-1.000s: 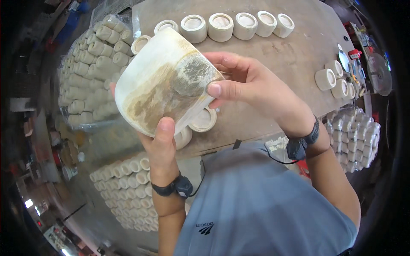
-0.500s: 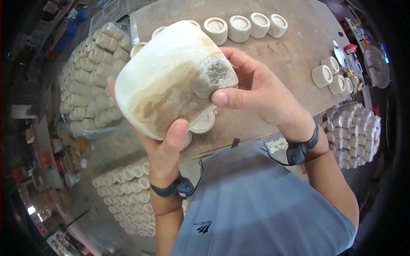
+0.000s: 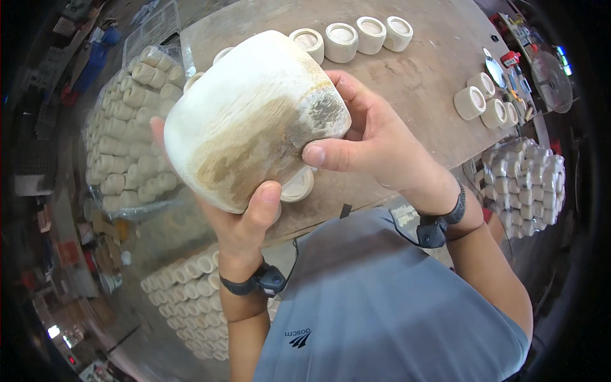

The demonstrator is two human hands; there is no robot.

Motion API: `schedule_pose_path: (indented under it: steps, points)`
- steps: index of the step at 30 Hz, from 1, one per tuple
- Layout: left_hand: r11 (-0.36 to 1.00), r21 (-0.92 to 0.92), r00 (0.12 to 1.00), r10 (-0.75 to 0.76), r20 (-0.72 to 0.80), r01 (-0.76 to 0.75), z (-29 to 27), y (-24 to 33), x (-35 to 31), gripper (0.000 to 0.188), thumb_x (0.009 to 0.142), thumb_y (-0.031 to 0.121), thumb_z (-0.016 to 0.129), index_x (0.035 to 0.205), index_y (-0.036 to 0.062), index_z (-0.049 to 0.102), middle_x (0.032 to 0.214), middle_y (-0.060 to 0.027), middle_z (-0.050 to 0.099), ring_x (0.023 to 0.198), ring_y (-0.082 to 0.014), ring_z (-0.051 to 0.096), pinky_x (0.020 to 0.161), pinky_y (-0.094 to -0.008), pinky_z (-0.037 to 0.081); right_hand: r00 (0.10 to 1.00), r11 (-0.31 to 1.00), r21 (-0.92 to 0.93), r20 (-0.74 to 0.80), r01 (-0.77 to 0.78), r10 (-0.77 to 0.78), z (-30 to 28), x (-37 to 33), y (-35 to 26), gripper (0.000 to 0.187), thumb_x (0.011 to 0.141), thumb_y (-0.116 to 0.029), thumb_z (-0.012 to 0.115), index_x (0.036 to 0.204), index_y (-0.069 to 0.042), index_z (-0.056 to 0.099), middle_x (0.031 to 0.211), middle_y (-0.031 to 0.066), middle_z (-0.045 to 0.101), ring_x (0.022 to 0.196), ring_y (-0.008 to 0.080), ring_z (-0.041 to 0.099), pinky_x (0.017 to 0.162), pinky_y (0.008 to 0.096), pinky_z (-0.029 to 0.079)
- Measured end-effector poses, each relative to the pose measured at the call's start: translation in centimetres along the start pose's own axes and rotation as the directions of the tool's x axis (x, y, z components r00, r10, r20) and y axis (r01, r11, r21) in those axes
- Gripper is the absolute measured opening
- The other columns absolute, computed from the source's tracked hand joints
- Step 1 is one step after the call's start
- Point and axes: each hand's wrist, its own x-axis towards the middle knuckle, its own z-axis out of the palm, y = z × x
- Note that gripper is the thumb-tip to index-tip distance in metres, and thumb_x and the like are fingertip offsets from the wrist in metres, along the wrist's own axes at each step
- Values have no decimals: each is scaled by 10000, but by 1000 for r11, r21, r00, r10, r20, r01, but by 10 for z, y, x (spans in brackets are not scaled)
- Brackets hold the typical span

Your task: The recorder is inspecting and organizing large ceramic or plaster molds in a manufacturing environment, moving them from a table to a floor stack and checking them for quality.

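Close in front of me, I hold a pale, rounded-square wooden block (image 3: 235, 102) tilted up. Its facing side has a broad brown stain and a dark grey, knot-like patch at the right corner. My left hand (image 3: 245, 219) grips it from the lower left, thumb on the near edge and fingers mostly hidden behind. From the right, my right hand (image 3: 382, 143) grips the corner with the dark patch, thumb pressed on the face just below that patch. Partly hidden under the block, a similar round-topped piece (image 3: 298, 186) stands on the worktable (image 3: 420, 89).
Several pale cup-like pieces (image 3: 341, 42) with round recesses line the far side. More (image 3: 470, 103) stand at the right, near tools and a red container (image 3: 510, 58). Stacked pieces in plastic (image 3: 130, 127) lie left; a wrapped stack (image 3: 525, 188) stands right, another stack (image 3: 191, 299) lower left.
My right thumb has slid slightly left across the block's face. Both hands keep their grip, and the block shows nearly the same side. The whole view has shifted a little.
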Motion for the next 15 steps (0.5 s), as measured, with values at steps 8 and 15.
schedule_pose_path:
  steps: [8,15]
  points:
    - [997,71,998,37,55,-41,-2,-5,-1,1311,680,325,836,1565,75,-98,1524,-189,267,1392,-324,338,1132,-460,346,994,997,-25,-84,69,-71,5,-5,8,732,789,-210,848,1342,25,430,1199,103,599,1108,162,586,934,307,512]
    - [983,122,983,115,144,-133,3,-5,1,1285,693,274,807,1551,49,-123,1507,-211,251,1382,-333,335,1118,-466,354,993,988,141,-109,57,-42,6,-7,13,748,833,-245,822,1358,33,368,1227,123,581,1147,174,571,975,334,493]
